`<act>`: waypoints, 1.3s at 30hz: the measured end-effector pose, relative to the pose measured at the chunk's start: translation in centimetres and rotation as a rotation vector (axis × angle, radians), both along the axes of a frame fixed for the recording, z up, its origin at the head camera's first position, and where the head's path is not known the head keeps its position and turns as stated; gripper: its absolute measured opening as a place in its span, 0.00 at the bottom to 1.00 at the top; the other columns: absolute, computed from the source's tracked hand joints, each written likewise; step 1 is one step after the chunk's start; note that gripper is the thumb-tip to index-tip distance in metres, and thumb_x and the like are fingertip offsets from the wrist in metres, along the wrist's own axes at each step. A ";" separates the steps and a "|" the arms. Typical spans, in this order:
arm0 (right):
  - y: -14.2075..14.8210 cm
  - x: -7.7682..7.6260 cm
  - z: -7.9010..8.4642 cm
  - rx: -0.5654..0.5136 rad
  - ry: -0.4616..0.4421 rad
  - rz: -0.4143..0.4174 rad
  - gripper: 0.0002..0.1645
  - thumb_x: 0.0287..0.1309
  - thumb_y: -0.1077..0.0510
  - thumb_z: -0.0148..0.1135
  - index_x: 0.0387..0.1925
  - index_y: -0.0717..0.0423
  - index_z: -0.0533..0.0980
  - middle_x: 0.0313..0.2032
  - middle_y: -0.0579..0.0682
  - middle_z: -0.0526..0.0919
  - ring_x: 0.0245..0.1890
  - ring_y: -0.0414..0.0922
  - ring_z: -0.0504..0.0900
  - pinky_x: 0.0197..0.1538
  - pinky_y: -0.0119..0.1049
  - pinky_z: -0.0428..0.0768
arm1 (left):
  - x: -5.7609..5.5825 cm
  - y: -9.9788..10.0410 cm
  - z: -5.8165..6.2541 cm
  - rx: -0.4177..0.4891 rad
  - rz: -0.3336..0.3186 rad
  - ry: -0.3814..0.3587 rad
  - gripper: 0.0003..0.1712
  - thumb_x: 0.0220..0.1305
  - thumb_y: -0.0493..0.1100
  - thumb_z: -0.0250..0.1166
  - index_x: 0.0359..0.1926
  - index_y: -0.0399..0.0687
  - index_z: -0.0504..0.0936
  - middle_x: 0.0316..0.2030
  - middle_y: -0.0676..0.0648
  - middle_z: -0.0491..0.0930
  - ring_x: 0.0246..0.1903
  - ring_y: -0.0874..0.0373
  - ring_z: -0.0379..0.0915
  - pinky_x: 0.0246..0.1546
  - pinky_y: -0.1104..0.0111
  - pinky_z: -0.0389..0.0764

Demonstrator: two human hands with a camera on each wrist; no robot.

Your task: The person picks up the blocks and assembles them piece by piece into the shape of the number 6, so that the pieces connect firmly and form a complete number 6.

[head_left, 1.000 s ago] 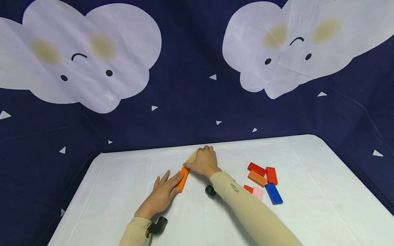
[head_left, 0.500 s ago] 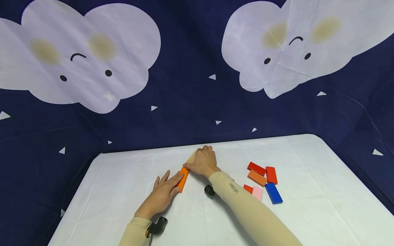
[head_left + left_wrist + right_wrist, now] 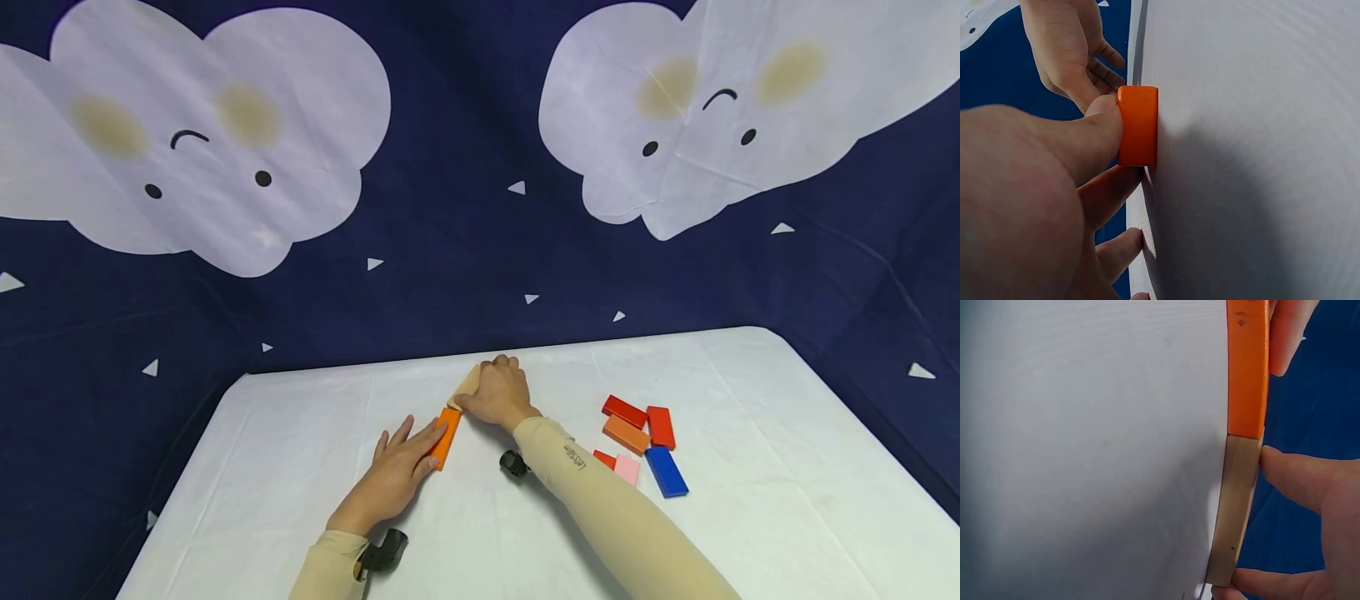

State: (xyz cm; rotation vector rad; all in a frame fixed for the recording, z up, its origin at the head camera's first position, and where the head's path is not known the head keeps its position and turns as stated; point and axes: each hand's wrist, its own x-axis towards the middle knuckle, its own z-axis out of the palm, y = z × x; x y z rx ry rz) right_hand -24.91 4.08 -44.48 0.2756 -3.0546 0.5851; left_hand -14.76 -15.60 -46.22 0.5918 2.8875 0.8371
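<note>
In the head view, an orange block point(image 3: 449, 437) and a plain wooden block point(image 3: 467, 385) lie end to end in a slanting line on the white table. My left hand point(image 3: 392, 477) holds the orange block between thumb and fingers. The near end of that block point(image 3: 1139, 127) faces the left wrist camera. My right hand point(image 3: 498, 392) grips the wooden block from the right, thumb close to the joint and fingertips around the far end. In the right wrist view, the wooden block point(image 3: 1235, 509) meets the orange one at a narrow seam.
Right of the right forearm lies a loose group of blocks: a blue block point(image 3: 666, 472), an orange-brown block point(image 3: 626, 434), a pink block point(image 3: 627, 469) and several red ones point(image 3: 662, 427). The white table point(image 3: 780, 433) ends at a dark blue cloud-print cloth point(image 3: 450, 208).
My right thumb has drawn back slightly to the right, uncovering the seam between the two blocks. My left hand and the orange block look unmoved.
</note>
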 end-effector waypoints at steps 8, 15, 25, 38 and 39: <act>0.3 0.0 -0.3 -0.025 0.022 0.022 0.46 0.53 0.35 0.72 0.60 0.67 0.76 0.54 0.65 0.77 0.55 0.57 0.73 0.61 0.50 0.74 | 0.0 0.0 -0.1 -0.005 -0.008 0.004 0.28 0.75 0.42 0.57 0.73 0.44 0.69 0.72 0.43 0.66 0.75 0.36 0.46 0.68 0.31 0.41; 0.8 0.1 0.0 -0.150 0.010 0.041 0.46 0.54 0.37 0.72 0.64 0.65 0.74 0.57 0.65 0.76 0.56 0.59 0.73 0.59 0.51 0.74 | 0.0 0.0 0.0 -0.006 -0.009 0.003 0.28 0.75 0.42 0.57 0.73 0.44 0.69 0.72 0.43 0.66 0.76 0.37 0.45 0.68 0.31 0.40; 3.1 1.3 1.8 -0.257 0.053 0.078 0.37 0.59 0.46 0.70 0.63 0.64 0.75 0.61 0.64 0.76 0.60 0.60 0.73 0.63 0.51 0.73 | 0.0 0.1 0.1 -0.002 -0.008 -0.010 0.29 0.76 0.44 0.57 0.74 0.47 0.66 0.73 0.45 0.64 0.76 0.38 0.44 0.69 0.32 0.39; 7.7 3.9 4.3 -0.291 0.131 0.111 0.34 0.61 0.47 0.68 0.63 0.63 0.75 0.60 0.60 0.77 0.62 0.57 0.72 0.65 0.52 0.72 | 0.0 -0.3 0.2 0.008 -0.004 -0.013 0.30 0.76 0.45 0.56 0.76 0.50 0.64 0.71 0.42 0.67 0.75 0.37 0.46 0.70 0.33 0.41; 8.2 4.2 4.3 -0.288 0.141 0.114 0.34 0.61 0.47 0.68 0.63 0.63 0.75 0.59 0.60 0.77 0.62 0.57 0.72 0.65 0.52 0.72 | -0.1 -0.4 0.2 0.006 -0.003 -0.012 0.30 0.76 0.45 0.55 0.76 0.50 0.64 0.71 0.42 0.67 0.75 0.37 0.47 0.70 0.33 0.41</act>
